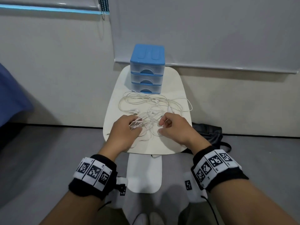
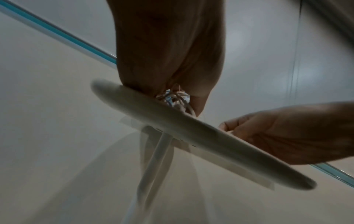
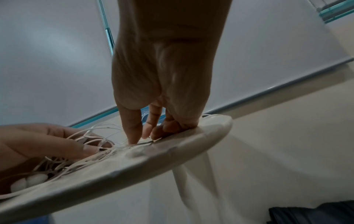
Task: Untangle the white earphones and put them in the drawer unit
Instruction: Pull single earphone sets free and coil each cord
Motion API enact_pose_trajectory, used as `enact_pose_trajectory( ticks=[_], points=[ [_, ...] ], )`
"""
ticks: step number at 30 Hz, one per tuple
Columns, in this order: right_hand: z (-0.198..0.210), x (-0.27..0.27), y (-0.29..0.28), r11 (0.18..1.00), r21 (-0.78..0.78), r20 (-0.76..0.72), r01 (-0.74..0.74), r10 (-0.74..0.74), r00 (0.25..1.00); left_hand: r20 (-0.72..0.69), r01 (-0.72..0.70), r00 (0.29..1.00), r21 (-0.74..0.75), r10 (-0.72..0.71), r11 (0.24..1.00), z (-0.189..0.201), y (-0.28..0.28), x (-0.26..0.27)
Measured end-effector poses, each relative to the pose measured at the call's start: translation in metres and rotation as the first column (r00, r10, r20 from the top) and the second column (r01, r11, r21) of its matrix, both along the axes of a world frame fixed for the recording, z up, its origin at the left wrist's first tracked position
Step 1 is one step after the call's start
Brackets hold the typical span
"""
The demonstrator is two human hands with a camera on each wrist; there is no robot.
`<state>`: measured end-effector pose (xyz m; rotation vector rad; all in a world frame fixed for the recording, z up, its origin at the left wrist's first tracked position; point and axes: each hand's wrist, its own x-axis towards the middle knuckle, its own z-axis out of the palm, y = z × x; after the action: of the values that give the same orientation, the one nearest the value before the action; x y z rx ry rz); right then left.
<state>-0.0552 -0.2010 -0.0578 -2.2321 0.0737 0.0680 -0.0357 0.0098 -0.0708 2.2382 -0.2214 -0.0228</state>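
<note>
Behind, 3-drawer unit (image 1: 146, 69), left hand (image 1: 125, 132) gripping earphones (image 1: 151, 108), right hand (image 1: 174, 129) curled on cable, black bag (image 1: 209, 133) beside table (image 1: 177, 88)

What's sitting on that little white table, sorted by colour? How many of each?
Blue: 1, the drawer unit at the back of the table.
White: 1 tangle of earphones; how many sets it holds cannot be told.
Total: 2.

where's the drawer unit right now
In the head view the blue drawer unit stands at the far end of the small white table, just beyond the tangled earphones, all three drawers shut.
</note>
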Motion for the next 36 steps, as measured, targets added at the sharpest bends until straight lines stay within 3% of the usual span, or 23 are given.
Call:
enact_pose_trajectory(
  ticks=[3, 7, 11, 14, 20, 25, 32, 36],
  points=[
    [-0.001, 0.002, 0.001, 1.000, 0.018, -0.003, -0.010, 0.010, 1.000, 0.109, -0.025, 0.994, 0.047, 0.019, 0.999, -0.014, -0.002, 0.000],
    [-0.002, 0.004, -0.002, 0.988, 0.151, -0.026, -0.023, 0.027, 0.999, 0.232, -0.047, 0.972, 0.047, 0.035, 0.998, -0.023, -0.004, -0.003],
    [-0.002, 0.006, -0.007, 0.949, 0.316, -0.045, -0.005, 0.021, 0.999, 0.183, -0.007, 0.983, -0.025, 0.012, 1.000, -0.019, 0.000, -0.001],
    [-0.005, 0.006, -0.010, 0.935, 0.354, -0.047, 0.015, 0.002, 0.999, 0.037, -0.035, 0.998, -0.247, 0.045, 0.968, -0.009, 0.003, -0.004],
    [-0.010, 0.006, -0.021, 0.938, 0.323, -0.021, 0.123, -0.123, 0.992, -0.192, -0.168, 0.980, -0.630, 0.058, 0.758, 0.014, 0.004, -0.013],
    [-0.007, 0.007, -0.020, 0.957, 0.288, -0.072, 0.035, -0.015, 0.997, -0.227, -0.164, 0.972, -0.854, -0.069, 0.494, 0.044, 0.001, -0.011],
    [-0.005, 0.014, -0.023, 0.958, 0.286, -0.111, -0.002, 0.036, 0.993, -0.277, -0.166, 0.953, -0.814, -0.122, 0.556, 0.052, -0.005, -0.009],
    [-0.007, 0.013, -0.022, 0.964, 0.264, -0.096, -0.019, 0.046, 0.994, -0.330, -0.198, 0.927, -0.834, -0.179, 0.515, 0.040, -0.010, -0.017]
  ],
)
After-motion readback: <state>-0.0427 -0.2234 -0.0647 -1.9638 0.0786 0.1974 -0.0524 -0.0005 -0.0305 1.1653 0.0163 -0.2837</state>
